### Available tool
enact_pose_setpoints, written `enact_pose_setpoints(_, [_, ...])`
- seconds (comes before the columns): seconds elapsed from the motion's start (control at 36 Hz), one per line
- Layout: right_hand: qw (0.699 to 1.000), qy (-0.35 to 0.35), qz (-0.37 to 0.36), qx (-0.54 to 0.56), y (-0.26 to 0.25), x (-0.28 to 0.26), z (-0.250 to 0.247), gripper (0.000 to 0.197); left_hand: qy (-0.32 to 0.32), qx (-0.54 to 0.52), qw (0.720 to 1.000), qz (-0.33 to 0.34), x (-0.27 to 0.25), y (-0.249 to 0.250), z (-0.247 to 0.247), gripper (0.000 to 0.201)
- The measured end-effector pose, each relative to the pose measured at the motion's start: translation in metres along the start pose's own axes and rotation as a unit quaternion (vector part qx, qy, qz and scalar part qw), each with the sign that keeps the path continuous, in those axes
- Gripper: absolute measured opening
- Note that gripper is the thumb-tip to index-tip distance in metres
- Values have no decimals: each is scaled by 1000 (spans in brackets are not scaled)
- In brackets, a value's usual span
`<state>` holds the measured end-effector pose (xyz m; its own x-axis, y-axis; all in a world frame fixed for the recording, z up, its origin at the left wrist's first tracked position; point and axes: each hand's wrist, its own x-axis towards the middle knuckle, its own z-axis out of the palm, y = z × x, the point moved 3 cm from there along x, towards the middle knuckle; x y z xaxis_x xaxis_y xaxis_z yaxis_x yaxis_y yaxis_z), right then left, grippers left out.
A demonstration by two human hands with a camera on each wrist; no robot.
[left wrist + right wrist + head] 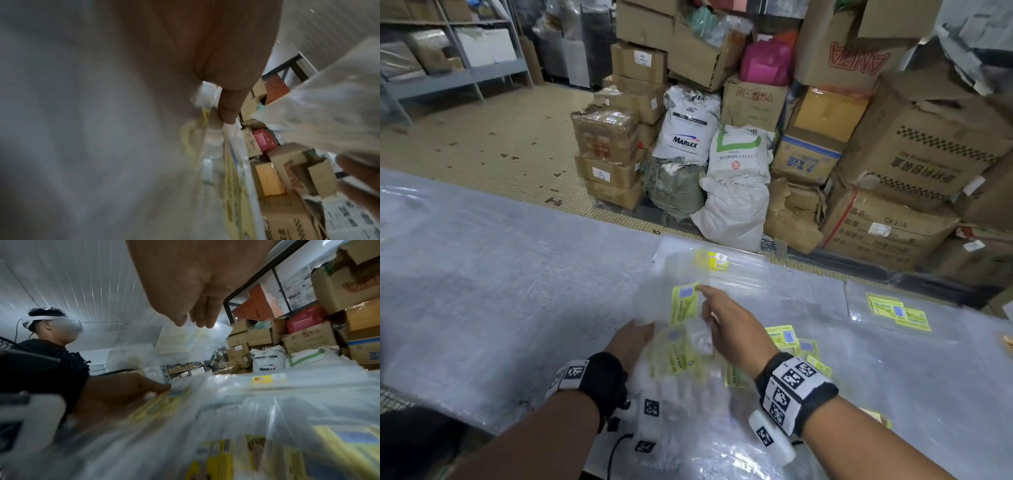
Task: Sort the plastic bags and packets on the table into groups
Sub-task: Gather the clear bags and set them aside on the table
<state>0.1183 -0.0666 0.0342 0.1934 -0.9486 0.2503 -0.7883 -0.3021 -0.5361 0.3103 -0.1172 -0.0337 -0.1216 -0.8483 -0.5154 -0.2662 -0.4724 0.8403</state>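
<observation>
Storeroom table w/ plastic cover: L hand pinches packet pile; R hand pinches clear bag, lifted above it.

Holds pile of labelled bags near table's near edge with left hand; pinches one clear bag, yellow label, lifted above pile, with right hand. Noted also: far-edge group, right-edge group.
</observation>
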Motion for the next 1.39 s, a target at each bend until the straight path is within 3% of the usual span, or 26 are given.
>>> enact_pose_setpoints(0.08, [997, -66, 14, -28, 3, -11, 14, 13, -28, -9, 1000, 5, 13, -8, -2, 50])
enact_pose_setpoints(0.14, [994, -99, 15, -39, 5, -17, 21, 18, -47, -62, 997, -19, 24, -19, -4, 52])
enact_pose_setpoints(0.19, [991, -124, 17, -48, 6, -21, 23, 20, -29, -99, 994, -32, 45, -39, -10, 56])
enact_pose_setpoints(0.28, [987, -151, -1, -58, 6, -23, 27, 20, -7, -134, 990, -37, 79, -72, -15, 85])
enact_pose_setpoints(0.33, [984, -165, -26, -60, 6, -23, 32, 29, -22, -129, 991, -30, 83, -73, -11, 92])
enact_pose_setpoints(0.42, [980, -176, -20, -89, 8, -23, 37, 46, 3, -85, 996, 16, 28, -22, -1, 65])
enact_pose_setpoints(0.47, [984, -157, 33, -83, 14, -22, 36, 58, 1, -83, 996, 34, 17, -13, 2, 45])
enact_pose_setpoints(0.56, [981, -129, 118, -87, 36, -25, 33, 53, 1, -97, 995, 25, 19, -16, 0, 62])
enact_pose_setpoints(0.64, [962, -129, 210, -119, 67, -38, 33, 42, -3, -106, 994, 23, 24, -22, -2, 61])
enact_pose_setpoints(0.72, [938, -138, 271, -168, 92, -55, 36, 49, 3, -115, 993, 23, 21, -24, -2, 38])
enact_pose_setpoints(0.92, [917, -175, 292, -209, 120, -78, 51, 83, 26, -136, 990, 12, 19, -37, 2, 27])
enact_pose_setpoints(1.0, [921, -170, 288, -201, 120, -80, 55, 75, 25, -142, 989, 21, 15, -39, 7, 16])
enact_pose_setpoints(1.17, [940, -117, 263, -182, 115, -83, 57, 49, 26, -141, 990, 7, 9, -42, 15, 20])
enact_pose_setpoints(1.33, [954, -38, 284, -92, 106, -85, 57, 54, 37, -147, 988, 8, 2, -37, 25, 12])
enact_pose_setpoints(1.39, [958, 12, 283, -42, 102, -82, 55, 44, 34, -146, 989, 13, -1, -35, 30, 13])
